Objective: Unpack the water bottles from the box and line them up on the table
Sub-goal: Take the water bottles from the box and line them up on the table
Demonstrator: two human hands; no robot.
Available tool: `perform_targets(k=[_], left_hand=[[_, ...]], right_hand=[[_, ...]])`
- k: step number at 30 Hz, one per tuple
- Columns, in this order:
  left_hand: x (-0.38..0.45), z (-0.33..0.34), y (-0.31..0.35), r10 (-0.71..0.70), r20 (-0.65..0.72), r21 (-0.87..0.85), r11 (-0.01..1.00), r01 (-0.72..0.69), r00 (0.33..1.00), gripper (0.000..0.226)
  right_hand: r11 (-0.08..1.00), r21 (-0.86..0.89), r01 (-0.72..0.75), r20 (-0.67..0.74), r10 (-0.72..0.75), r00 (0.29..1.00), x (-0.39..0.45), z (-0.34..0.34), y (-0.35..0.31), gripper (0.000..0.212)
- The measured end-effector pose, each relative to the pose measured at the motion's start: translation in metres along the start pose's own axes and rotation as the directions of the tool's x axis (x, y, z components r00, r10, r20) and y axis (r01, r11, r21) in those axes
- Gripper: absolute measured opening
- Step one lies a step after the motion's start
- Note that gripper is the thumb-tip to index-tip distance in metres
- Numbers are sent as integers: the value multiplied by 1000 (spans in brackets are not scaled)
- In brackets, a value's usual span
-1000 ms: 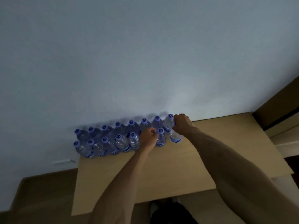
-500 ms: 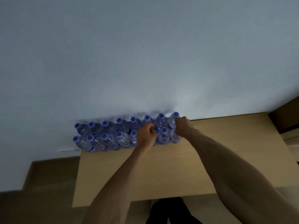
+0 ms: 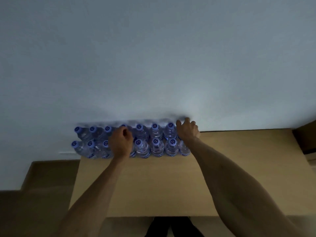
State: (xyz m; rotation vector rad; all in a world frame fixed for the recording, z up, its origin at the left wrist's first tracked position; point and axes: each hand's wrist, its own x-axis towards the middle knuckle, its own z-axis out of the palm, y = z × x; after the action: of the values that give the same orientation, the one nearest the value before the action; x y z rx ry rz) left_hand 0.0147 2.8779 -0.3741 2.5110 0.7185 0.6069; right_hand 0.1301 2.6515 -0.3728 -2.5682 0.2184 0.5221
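Several clear water bottles with blue caps (image 3: 139, 142) stand in two rows along the back edge of the wooden table (image 3: 153, 185), against the wall. My left hand (image 3: 120, 144) is curled over the top of a front-row bottle left of the middle and hides its cap. My right hand (image 3: 187, 130) lies on the right end of the rows with its fingers spread, covering the last back-row bottle's top. The last front-row bottle (image 3: 184, 149) shows beside my right wrist. No box is in view.
A pale wall (image 3: 153, 65) rises directly behind the bottles. A dark wooden piece of furniture (image 3: 306, 134) stands at the table's right end. The floor (image 3: 34, 194) lies to the left, and dark shoes (image 3: 171, 226) show below the table's front edge.
My left hand has moved left along the front row by about two bottles. My right hand has let go of the end bottle and spread its fingers further back.
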Motion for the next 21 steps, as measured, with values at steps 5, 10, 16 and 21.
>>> perform_targets(k=[5,10,16,21], left_hand=[[37,-20,-80,-135,-196,180,969,171,971,29],[72,-34,-151,-475,-124,272,828,491,871,51],[84,-36,-200,-585,160,333,790,514,795,61],[80,-32,-205,-473,79,308,849,430,878,67]], right_hand=[[993,-106,45,-148,-61,987,1,35,11,48],[984,-176,24,-281,-73,957,4,47,9,48],[980,-185,-73,-323,10,946,5,56,0,44],[982,-143,-120,-407,52,912,0,66,-13,61]])
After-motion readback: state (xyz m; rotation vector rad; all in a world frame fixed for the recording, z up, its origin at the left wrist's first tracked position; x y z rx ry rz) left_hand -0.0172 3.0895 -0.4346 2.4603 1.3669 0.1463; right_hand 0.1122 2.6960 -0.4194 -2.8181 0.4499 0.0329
